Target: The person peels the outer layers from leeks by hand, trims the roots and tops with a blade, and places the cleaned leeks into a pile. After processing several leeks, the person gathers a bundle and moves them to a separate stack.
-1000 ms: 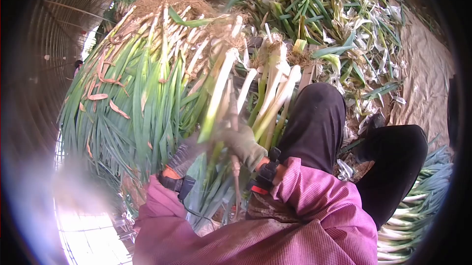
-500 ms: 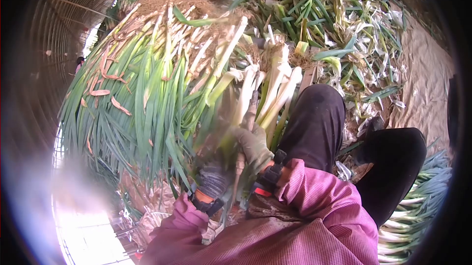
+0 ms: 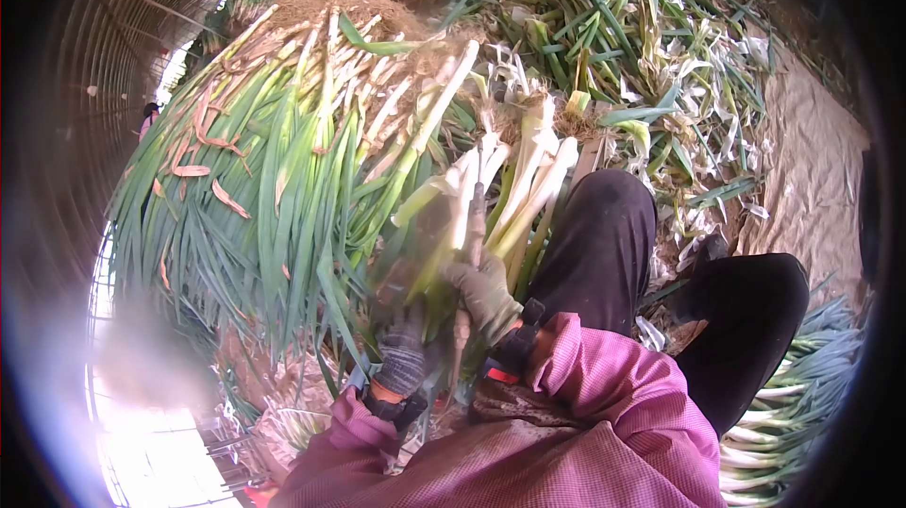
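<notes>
My right hand [image 3: 485,296], in a pale work glove, is closed over a long brown stick [image 3: 475,225] that shows above and below the fingers. White-stemmed green onions [image 3: 533,192] lean beside it against my knee, their stems upward. To the left, my left hand [image 3: 403,329] wears a grey knit glove. Its fingers are smeared by motion among the green stalks [image 3: 429,286] next to my right hand. Several more pale stems [image 3: 462,183] rise just above both hands, close by the stick.
A big heap of green onions [image 3: 283,149], roots at the top, fills the left. Stripped leaves and skins [image 3: 651,74] lie in a pile at upper right. Cleaned green onions [image 3: 764,423] are laid in a row at lower right, below a brown sheet [image 3: 812,159].
My left hand's fingers have reached a little up among the stalks. My right hand stays at the stick. The whole view has shifted slightly.
</notes>
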### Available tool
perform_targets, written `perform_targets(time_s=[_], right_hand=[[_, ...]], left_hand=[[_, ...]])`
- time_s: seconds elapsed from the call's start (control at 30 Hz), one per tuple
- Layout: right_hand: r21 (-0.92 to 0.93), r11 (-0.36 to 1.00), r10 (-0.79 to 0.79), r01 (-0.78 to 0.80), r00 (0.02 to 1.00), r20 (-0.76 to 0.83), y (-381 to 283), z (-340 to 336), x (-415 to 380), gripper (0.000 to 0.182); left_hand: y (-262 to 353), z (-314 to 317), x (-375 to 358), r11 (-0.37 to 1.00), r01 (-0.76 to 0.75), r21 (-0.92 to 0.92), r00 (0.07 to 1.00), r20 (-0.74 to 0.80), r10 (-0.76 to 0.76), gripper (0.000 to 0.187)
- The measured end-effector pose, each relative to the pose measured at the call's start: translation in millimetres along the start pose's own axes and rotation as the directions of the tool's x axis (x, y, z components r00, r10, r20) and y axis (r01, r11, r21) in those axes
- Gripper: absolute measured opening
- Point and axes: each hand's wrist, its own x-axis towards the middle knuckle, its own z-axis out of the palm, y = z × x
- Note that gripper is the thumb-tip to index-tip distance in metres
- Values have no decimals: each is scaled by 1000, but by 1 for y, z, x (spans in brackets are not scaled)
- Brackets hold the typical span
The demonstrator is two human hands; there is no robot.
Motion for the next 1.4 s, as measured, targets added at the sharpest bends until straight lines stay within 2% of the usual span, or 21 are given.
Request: perform_targets(time_s=[0.07,0.1,0.17,0.2,0.23,0.3,0.33,0.37,0.43,0.47,0.6,0.7,0.9,0.93,1.0,1.07,1.1,1.2,1.3,1.37,1.4], right_hand=[[0,982,-186,186,982,36,17,0,4,25],[3,961,-275,275,960,57,25,0,7,25],[-55,973,-224,225,974,25,18,-6,5,28],[-84,976,-201,201,980,7,13,-8,5,30],[-25,987,-161,161,987,-23,10,-6,6,31],[97,991,-81,89,993,-80,0,-3,3,34],[72,993,-85,91,993,-87,-5,1,-3,34],[46,995,-89,94,991,-95,-11,5,-10,35],[-95,990,-113,104,988,-103,5,-1,-12,35],[-66,987,-154,148,982,-105,11,-1,-10,33],[41,981,-180,188,973,-145,23,-5,-4,30],[112,970,-196,217,966,-170,27,-7,-4,27],[91,980,-160,177,972,-173,31,6,-33,12],[39,984,-166,174,973,-163,36,3,-35,10],[92,986,-116,141,966,-230,29,8,-40,8],[116,982,-112,147,957,-269,19,16,-46,4],[113,987,-82,117,958,-274,16,19,-51,4],[95,993,-45,74,958,-282,14,29,-63,4],[112,993,-18,47,968,-251,21,32,-68,9],[142,980,-94,140,953,-290,26,29,-56,9],[165,977,-91,131,968,-233,16,29,-62,10]], left_hand=[[7,-9,3,998,-29,53,999,-28,30,80],[16,-16,7,992,-88,87,992,-85,95,70],[45,-34,30,967,-194,167,955,-193,225,50],[39,-22,40,997,-46,-69,999,-11,45,43],[26,1,52,952,144,-269,975,206,-89,36],[18,17,60,976,85,-198,972,232,-37,27],[18,22,60,984,-156,82,987,60,151,25],[17,26,62,862,-327,389,926,-52,374,23],[20,17,61,964,-239,120,963,155,219,23],[16,13,61,980,-198,0,959,208,194,24],[-6,-2,56,926,-80,-369,929,309,203,25],[-12,-7,52,861,-36,-507,917,326,231,25],[-4,15,44,853,-91,-513,950,212,229,27],[-3,19,44,851,-95,-516,954,197,226,27],[-1,26,42,851,-91,-518,960,181,212,28],[3,19,46,893,-151,-425,955,171,243,28],[8,5,49,925,-223,-309,944,169,284,28],[9,-2,46,887,-317,-335,945,-27,327,25],[3,15,43,817,-241,-524,963,-27,267,22],[-1,26,42,855,-287,-432,949,-3,317,22],[1,23,43,874,-288,-391,950,2,313,23]])
